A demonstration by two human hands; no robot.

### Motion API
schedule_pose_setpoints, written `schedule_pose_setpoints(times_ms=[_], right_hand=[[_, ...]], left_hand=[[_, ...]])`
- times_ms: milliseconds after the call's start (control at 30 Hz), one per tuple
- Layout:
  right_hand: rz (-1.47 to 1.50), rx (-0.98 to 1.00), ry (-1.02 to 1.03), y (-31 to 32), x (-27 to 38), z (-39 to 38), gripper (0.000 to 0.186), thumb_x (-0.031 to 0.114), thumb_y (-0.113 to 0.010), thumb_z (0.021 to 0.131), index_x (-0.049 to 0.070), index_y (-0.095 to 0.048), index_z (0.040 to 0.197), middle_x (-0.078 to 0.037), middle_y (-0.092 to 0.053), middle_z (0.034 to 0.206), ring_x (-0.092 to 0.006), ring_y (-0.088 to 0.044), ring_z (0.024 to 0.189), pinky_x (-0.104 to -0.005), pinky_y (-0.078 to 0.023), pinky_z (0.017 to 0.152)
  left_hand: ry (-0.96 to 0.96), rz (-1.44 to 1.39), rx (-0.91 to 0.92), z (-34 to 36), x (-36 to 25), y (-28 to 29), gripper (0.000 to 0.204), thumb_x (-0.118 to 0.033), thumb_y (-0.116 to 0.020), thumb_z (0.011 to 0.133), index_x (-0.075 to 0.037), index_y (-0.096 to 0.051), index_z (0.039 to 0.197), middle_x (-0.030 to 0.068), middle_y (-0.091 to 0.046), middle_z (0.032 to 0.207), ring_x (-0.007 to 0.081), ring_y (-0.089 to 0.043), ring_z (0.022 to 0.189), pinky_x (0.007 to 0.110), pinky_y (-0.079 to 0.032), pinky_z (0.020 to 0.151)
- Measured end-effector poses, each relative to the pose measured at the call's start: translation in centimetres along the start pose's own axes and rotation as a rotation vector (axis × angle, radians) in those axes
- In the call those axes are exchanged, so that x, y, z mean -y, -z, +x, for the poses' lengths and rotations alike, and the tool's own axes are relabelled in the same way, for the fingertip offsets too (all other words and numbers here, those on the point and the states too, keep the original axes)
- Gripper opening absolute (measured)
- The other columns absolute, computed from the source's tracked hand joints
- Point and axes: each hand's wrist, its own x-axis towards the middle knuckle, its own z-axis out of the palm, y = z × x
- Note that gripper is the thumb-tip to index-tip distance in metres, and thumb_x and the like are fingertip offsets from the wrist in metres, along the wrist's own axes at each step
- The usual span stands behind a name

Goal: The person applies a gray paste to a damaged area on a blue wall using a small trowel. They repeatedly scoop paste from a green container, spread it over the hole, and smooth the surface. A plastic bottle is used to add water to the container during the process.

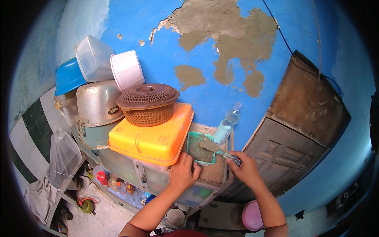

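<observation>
My right hand is closed around the handle of a putty knife. Its blade, smeared with grey mortar, lies over a small green plastic tub. Wet grey mortar fills much of the tub, which rests on top of a cabinet. At the tub's near left corner, my left hand has its fingers curled in against the rim, holding it. Behind the tub a clear plastic bottle with pale contents leans by the wall.
An orange plastic box bearing a brown lidded basket stands left of the tub. Pots and basins pile up beyond it. Ahead, the blue wall has grey mortar patches. A brown door stands at right.
</observation>
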Motion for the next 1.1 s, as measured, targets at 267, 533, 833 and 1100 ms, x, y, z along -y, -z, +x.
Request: schedule_pose_setpoints(times_ms=[267,533,833,1100], right_hand=[[0.072,-0.078,-0.072,-0.2,0.5,-0.5,0.031,0.016,-0.079,0.089,-0.001,-0.071,0.114,-0.020,-0.074,0.107,-0.0349,-0.074,0.092,-0.0379,-0.057,0.081],[-0.047,-0.105,0.092,-0.1,-0.2,-0.7,0.027,0.018,-0.076,0.092,0.000,-0.072,0.113,-0.019,-0.074,0.105,-0.0358,-0.073,0.085,-0.0390,-0.057,0.076],[-0.041,-0.098,0.124,-0.1,-0.9,-0.4,0.026,0.020,-0.075,0.094,0.001,-0.074,0.112,-0.016,-0.069,0.091,-0.0300,-0.063,0.060,-0.0383,-0.051,0.061],[-0.020,-0.113,0.149,-0.4,-1.0,-0.2,0.023,0.016,-0.076,0.093,0.000,-0.074,0.109,-0.016,-0.066,0.086,-0.0292,-0.062,0.061,-0.0371,-0.050,0.061]], left_hand=[[0.013,0.003,-0.008,-0.2,0.1,-0.2,0.016,-0.014,-0.067,0.083,-0.004,-0.057,0.091,0.0154,-0.054,0.087,0.0383,-0.061,0.075,0.049,-0.049,0.064],[0.010,-0.005,0.000,-0.4,0.4,-0.4,0.016,-0.015,-0.068,0.083,-0.005,-0.058,0.091,0.0145,-0.054,0.088,0.0377,-0.061,0.075,0.049,-0.049,0.064],[0.035,-0.006,0.023,-0.1,0.1,-0.2,0.015,-0.015,-0.067,0.083,-0.005,-0.056,0.088,0.0146,-0.053,0.087,0.0371,-0.061,0.076,0.049,-0.049,0.065],[0.022,-0.004,0.001,-0.2,0.2,-0.1,0.017,-0.018,-0.067,0.084,-0.006,-0.056,0.088,0.0143,-0.054,0.088,0.0376,-0.061,0.075,0.049,-0.050,0.065]])
